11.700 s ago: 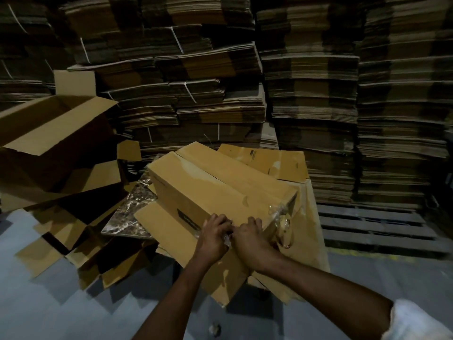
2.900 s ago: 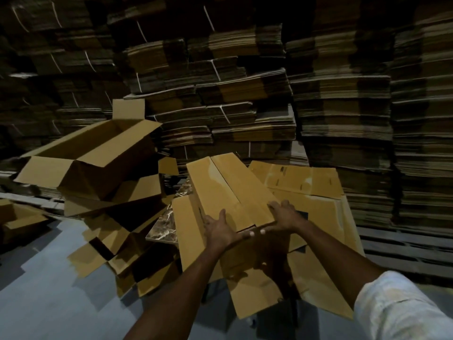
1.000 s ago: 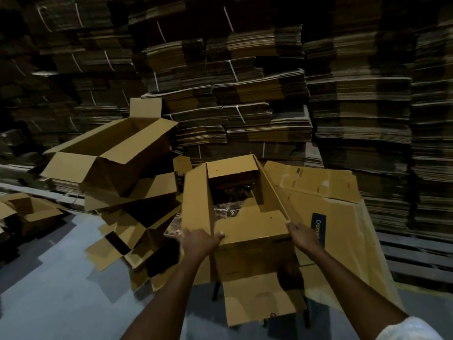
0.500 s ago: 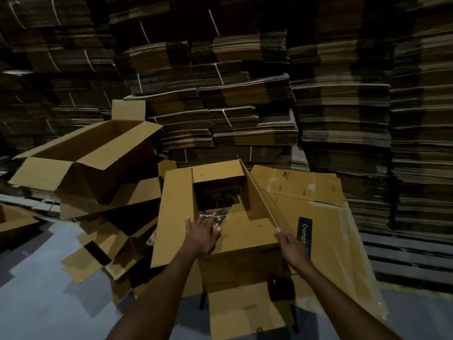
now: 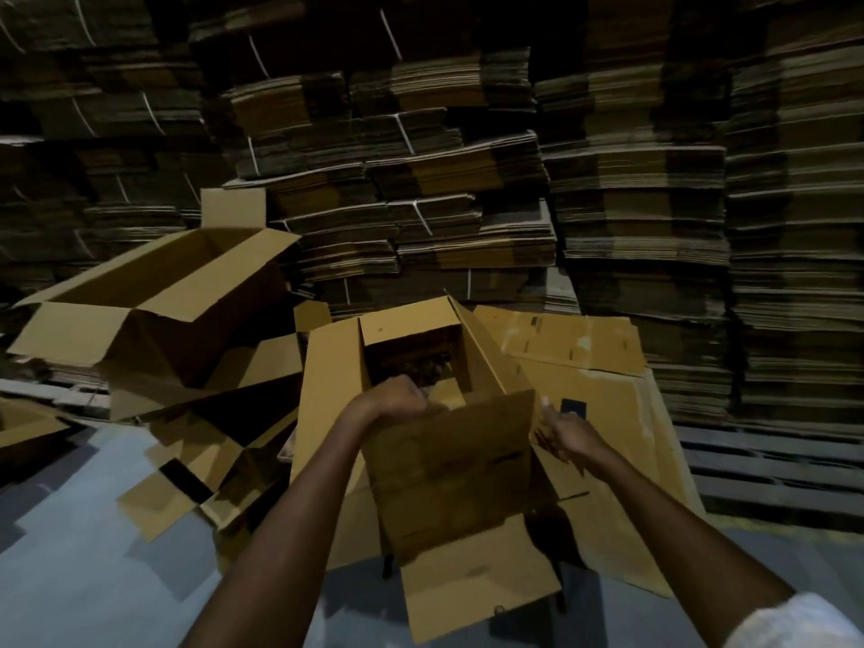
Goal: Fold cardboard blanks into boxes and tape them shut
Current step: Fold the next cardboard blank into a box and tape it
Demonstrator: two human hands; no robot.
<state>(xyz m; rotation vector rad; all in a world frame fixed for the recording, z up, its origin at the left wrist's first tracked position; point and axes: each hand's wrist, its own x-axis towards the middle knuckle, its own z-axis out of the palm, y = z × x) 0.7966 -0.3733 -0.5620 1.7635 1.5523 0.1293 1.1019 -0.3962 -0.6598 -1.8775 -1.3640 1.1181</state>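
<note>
Box upright, top open; flat blank just right of it. Left hand curls over box's near rim. Right hand at box's right corner, grip blurred. Risk: a one-sided hold lets box skew or tip.

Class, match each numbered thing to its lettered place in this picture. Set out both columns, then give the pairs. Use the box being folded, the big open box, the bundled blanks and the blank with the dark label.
Things:
1. box being folded
2. big open box
3. bundled blanks
4. blank with the dark label

Places:
A. stacked high along the back
B. between the left hand and the right hand
C. lying flat, right of centre
D. on top of the pile at the left

Pairs: 1-B, 2-D, 3-A, 4-C
</note>
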